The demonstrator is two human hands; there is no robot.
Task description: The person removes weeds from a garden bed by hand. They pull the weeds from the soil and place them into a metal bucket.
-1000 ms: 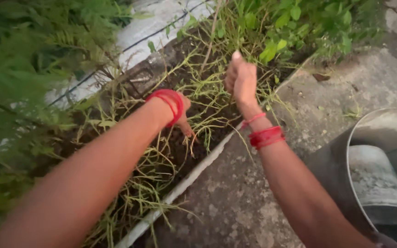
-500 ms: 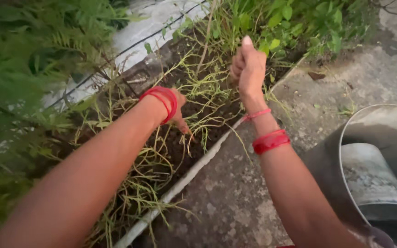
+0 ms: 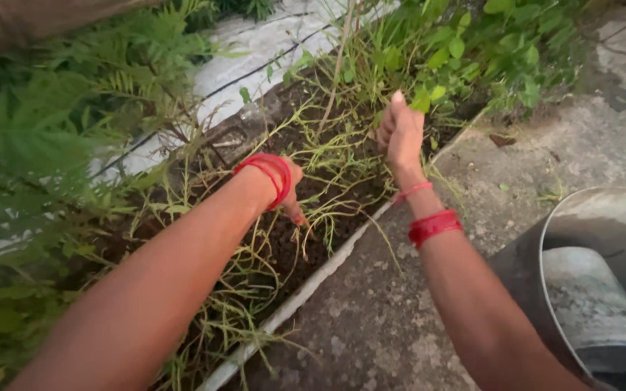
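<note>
looking down from the head camera, the left hand [image 3: 293,194] presses its fingertips down into the dark soil [image 3: 295,239] of a narrow bed, how far it is curled hidden behind the wrist, while the right hand [image 3: 402,135] is fisted with thumb up around thin grass stems [image 3: 342,148] sprawled across the bed. these stems look light, limp and wiry, likely to snap or slip; gripping low near the roots seems surest. a metal bucket [image 3: 603,289] stands on the concrete at the right.
</note>
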